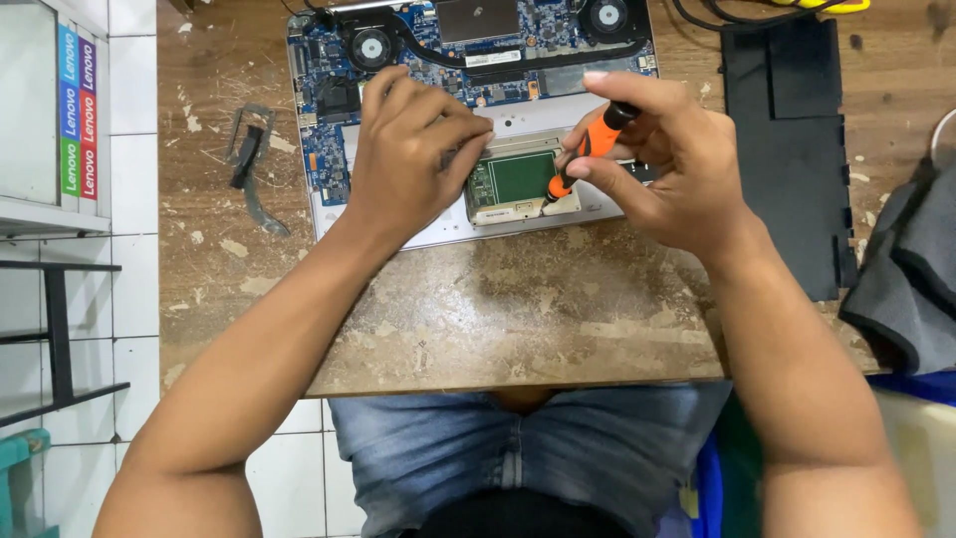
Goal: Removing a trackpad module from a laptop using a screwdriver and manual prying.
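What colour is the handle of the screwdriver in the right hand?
Orange with black, on the small screwdriver in the right hand; head view.

At the far left of the frame, two narrow vertical label strips (78, 112) stand side by side on a white panel, each banded blue, green and red.

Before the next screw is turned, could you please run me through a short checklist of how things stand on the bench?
1. Orange-and-black screwdriver held in the right hand: ok.
2. Tip down at the corner of the green touchpad board: ok; whether it sits in a screw head: cannot tell.
3. Left hand resting on the opened silver laptop, steadying it: ok.
4. Flat black battery pack lying apart from the laptop: ok.
5. Loose metal bracket away from the hands: ok.
6. Worn wooden bench scattered with debris: not ok.
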